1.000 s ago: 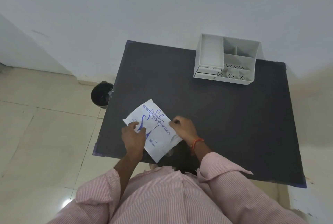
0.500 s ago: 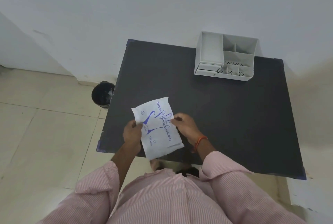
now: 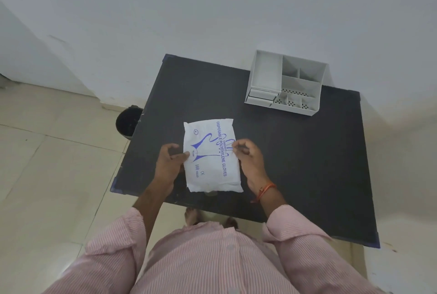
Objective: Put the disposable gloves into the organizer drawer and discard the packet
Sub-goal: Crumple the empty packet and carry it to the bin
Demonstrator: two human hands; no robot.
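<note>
Pinching the glove packet (image 3: 212,155) at its side edges above the table's (image 3: 307,163) near-left part, the left hand (image 3: 169,163) and right hand (image 3: 249,159) would have done best tearing one short end cleanly.

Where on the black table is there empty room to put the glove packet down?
The black table is bare right of the white glove packet, below the white plastic organizer, and at its far-left corner. It is crowded only where the left hand and right hand pinch the packet.
</note>
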